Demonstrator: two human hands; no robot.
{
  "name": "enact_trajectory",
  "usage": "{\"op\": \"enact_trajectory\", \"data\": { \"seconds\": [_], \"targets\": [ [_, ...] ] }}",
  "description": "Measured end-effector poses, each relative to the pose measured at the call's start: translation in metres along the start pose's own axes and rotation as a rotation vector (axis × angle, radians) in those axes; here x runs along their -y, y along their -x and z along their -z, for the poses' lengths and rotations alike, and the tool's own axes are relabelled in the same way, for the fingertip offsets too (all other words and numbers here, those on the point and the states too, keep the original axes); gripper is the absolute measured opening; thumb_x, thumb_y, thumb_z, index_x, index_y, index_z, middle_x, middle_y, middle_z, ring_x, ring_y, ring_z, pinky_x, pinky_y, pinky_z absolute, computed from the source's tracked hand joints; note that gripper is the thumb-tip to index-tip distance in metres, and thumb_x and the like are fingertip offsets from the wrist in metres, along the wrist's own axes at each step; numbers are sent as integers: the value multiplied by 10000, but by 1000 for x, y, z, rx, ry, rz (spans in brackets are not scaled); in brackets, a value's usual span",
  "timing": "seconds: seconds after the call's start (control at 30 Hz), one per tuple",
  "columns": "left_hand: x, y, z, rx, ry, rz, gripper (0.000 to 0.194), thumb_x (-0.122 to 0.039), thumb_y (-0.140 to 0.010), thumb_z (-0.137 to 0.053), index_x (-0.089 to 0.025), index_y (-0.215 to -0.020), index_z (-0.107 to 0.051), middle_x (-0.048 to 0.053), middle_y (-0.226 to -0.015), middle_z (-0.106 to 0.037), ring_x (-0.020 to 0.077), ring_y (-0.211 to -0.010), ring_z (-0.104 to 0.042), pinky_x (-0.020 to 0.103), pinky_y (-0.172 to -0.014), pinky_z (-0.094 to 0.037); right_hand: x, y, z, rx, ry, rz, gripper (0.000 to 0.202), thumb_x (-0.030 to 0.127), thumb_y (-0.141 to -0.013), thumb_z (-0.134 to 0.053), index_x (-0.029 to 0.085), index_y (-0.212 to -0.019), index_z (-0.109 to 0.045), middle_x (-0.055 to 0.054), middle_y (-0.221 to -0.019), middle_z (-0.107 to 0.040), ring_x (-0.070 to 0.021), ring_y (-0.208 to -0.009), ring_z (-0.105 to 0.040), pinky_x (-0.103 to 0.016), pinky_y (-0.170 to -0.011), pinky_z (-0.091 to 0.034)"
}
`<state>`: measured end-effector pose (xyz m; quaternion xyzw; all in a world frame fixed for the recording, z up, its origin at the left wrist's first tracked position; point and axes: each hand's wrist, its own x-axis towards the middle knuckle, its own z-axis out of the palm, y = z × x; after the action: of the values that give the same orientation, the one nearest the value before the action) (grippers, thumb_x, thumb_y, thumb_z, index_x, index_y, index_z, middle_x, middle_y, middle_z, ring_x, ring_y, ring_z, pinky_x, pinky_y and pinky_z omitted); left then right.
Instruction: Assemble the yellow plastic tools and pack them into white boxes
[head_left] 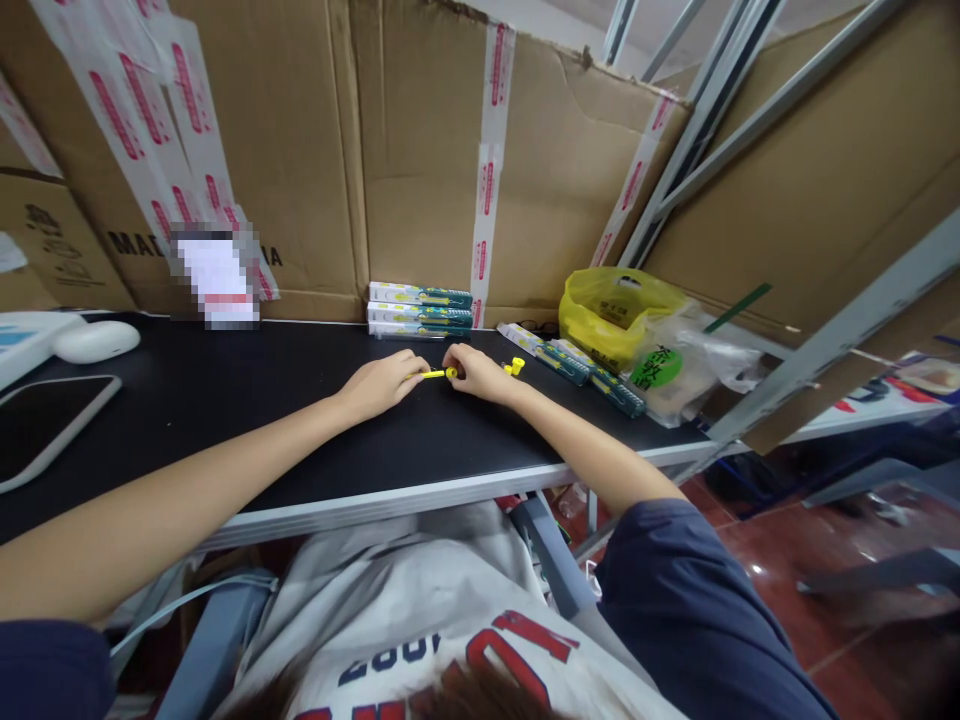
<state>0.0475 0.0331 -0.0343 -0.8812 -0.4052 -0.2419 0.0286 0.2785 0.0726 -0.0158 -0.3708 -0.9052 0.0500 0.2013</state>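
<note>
Over the middle of the black tabletop [300, 360], my left hand [386, 382] pinches one end of a thin yellow stick [435, 374]. My right hand [476, 374] is closed on a small round yellow piece [451, 373] at the stick's other end. Whether the piece and the stick are joined cannot be made out. Just right of my right hand, small yellow parts [517, 367] lie on the table. Behind my hands stands a stack of several slim white and green boxes [420, 312] against the cardboard.
More slim boxes [577, 368] lie at the right, beside a yellow plastic bag [619, 315] and a clear bag [667, 385]. A phone [52, 425] and a white rounded object [97, 341] are at the left. Cardboard [420, 150] walls the back; a metal frame [675, 185] rises right.
</note>
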Motion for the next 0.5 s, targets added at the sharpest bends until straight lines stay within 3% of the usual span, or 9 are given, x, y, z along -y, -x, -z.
{"op": "enact_trajectory", "data": {
  "seconds": [0.13,0.27,0.5],
  "targets": [
    [-1,0,1,23,-7,4,319,-327,-969,-368,-224,-1092,-644,66,-1004,-658,205,-875,-639,298,-744,-490,0,-1,-2,1,-130,-27,124,104,-751,-659,148,-842,-588,8,-784,-582,-115,-695,-527,-227,-664,-387],
    [1,0,-1,23,-24,-7,326,-334,-972,-360,-231,-1091,-645,63,-1013,-680,205,-897,-648,293,-760,-489,-2,-2,-4,17,-213,-56,135,160,-770,-690,143,-872,-603,31,-718,-574,-109,-659,-530,-221,-647,-377],
    [1,-1,1,36,-11,3,323,-321,-967,-369,-221,-1098,-646,73,-1058,-713,217,-935,-665,304,-787,-493,4,-1,-2,-9,-303,29,171,248,-783,-700,152,-865,-584,42,-695,-545,-103,-639,-507,-211,-630,-379]
  ]
}}
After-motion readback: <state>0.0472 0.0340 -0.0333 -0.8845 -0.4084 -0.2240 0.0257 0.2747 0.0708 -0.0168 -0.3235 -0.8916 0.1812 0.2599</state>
